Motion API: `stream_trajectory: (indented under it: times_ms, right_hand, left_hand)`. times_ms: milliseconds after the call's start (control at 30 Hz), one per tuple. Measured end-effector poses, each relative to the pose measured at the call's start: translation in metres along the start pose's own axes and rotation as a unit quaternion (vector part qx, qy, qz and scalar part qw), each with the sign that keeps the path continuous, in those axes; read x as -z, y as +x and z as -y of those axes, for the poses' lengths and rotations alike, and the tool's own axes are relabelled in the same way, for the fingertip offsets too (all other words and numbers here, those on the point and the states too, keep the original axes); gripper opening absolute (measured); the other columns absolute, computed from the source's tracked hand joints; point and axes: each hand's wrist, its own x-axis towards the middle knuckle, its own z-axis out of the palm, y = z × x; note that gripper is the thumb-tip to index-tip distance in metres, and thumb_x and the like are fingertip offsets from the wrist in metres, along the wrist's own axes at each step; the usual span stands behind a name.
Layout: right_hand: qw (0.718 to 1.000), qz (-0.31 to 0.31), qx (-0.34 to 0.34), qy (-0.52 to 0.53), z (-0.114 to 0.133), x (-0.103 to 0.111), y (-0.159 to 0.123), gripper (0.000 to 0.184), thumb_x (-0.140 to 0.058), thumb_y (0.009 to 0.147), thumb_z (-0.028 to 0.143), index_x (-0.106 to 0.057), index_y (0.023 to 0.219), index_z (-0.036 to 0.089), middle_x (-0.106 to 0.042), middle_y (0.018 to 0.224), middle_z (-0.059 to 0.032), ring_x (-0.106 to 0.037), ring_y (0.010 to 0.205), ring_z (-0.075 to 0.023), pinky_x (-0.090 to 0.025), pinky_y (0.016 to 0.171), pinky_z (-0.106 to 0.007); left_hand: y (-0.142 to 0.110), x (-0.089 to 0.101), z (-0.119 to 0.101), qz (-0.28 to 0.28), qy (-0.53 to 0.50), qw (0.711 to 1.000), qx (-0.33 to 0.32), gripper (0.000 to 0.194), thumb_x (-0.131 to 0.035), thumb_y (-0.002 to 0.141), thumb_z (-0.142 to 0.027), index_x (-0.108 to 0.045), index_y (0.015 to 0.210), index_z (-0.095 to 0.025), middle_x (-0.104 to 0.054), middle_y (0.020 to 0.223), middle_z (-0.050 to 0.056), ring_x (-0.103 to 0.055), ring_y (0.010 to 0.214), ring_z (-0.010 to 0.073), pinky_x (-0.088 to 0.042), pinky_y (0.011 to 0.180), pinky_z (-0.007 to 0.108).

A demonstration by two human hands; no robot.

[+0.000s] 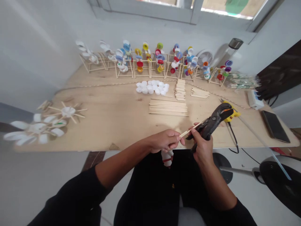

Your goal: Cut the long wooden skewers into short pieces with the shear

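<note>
Thin wooden sticks point(185, 133) are pinched in the fingers of my left hand point(166, 141), low over the front edge of the table. My right hand point(204, 146) is wrapped round a black hand cutter point(213, 122) with a curved, hooked end. The sticks run from the left fingers to the right fingertips and along the cutter; whether the blades touch them I cannot tell. Just beyond my hands lies a row of long wooden sticks point(168, 107). Shorter stick pieces point(180, 90) are stacked behind it, with a few more cut pieces point(199, 93) to their right.
White bottle caps point(150, 88) are grouped mid-table. Several stick frames with coloured caps point(160, 59) line the wall. Cap-and-stick wheels point(37, 128) lie left. A yellow glue gun point(230, 113), phone point(275, 125), power socket point(255, 99), small fan point(204, 58) and bottle point(227, 55) are on the right.
</note>
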Motion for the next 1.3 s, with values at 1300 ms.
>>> stream_trajectory:
  times_ms: [1300]
  right_hand:
    - [0.894, 0.284, -0.051, -0.342, 0.009, 0.044, -0.041, 0.022, -0.051, 0.081, 0.033, -0.055, 0.097, 0.019, -0.057, 0.069, 0.0016, -0.056, 0.065, -0.0181, -0.044, 0.066, -0.031]
  left_hand:
    - [-0.025, -0.004, -0.042, -0.137, 0.444, 0.881, -0.092, 0.028, -0.034, 0.085, -0.024, -0.060, 0.079, -0.015, -0.040, 0.052, -0.003, -0.039, 0.053, 0.0114, -0.033, 0.056, 0.021]
